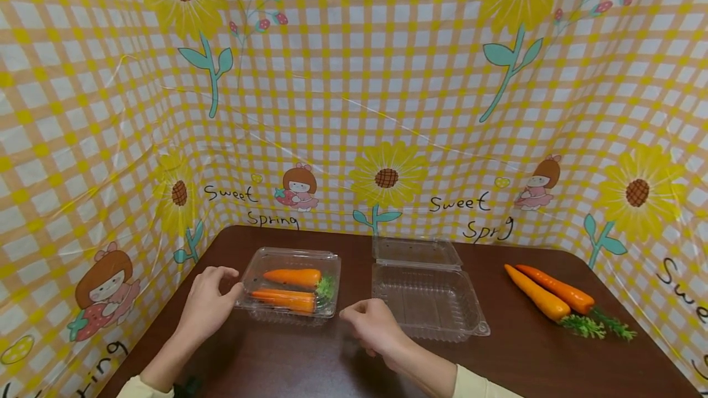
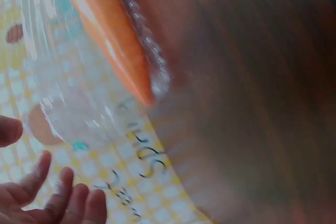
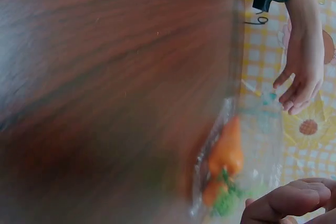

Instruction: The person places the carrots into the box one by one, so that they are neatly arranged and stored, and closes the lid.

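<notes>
A clear plastic clamshell box (image 1: 287, 257) on the left of the table has its lid down over two orange carrots (image 1: 292, 276) with green tops. My left hand (image 1: 210, 300) is at the box's left side, fingers spread and bent a little, with nothing in its grasp. In the left wrist view its fingers (image 2: 65, 182) are apart from the clear wall. By the box's front right corner is my right hand (image 1: 376, 327), its fingers loosely curled and holding nothing.
A second clear clamshell box (image 1: 428, 300) stands right of the first, its lid tipped back. Two more carrots (image 1: 539, 293) with leafy tops lie at the table's right. A checked sunflower cloth (image 1: 343, 109) hangs behind and along both sides of the dark table (image 1: 310, 361).
</notes>
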Tool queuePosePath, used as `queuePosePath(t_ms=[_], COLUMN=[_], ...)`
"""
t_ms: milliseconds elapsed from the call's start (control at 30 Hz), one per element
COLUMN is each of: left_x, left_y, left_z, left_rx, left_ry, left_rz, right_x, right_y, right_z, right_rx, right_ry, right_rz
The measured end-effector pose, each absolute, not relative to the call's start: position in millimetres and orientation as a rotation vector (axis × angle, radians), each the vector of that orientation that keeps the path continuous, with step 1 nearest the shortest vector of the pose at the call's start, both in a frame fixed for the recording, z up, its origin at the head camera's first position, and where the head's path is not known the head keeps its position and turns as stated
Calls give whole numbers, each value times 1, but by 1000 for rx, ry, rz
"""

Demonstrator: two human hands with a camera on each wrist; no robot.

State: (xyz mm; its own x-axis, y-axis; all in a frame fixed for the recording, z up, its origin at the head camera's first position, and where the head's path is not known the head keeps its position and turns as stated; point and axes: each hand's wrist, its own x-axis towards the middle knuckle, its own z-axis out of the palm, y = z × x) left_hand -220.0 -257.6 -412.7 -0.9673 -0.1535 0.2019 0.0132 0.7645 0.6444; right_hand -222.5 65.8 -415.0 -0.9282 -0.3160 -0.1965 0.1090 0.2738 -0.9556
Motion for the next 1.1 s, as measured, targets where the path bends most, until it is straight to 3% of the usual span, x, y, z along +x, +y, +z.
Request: queuePosePath(t_ms=[800, 1100], left_x=[-215, -226], left_y=[-106, -56], left_z=[-400, -408], left_rx=[-635, -692], left_ry=[-2631, -2898], left_rz=[-1057, -1028], right_x=[-242, -251], right_y=[171, 212], right_z=[-382, -386], right_rx=[-109, -83], right_ry=[2743, 2838], right_rz=[-1406, -1348])
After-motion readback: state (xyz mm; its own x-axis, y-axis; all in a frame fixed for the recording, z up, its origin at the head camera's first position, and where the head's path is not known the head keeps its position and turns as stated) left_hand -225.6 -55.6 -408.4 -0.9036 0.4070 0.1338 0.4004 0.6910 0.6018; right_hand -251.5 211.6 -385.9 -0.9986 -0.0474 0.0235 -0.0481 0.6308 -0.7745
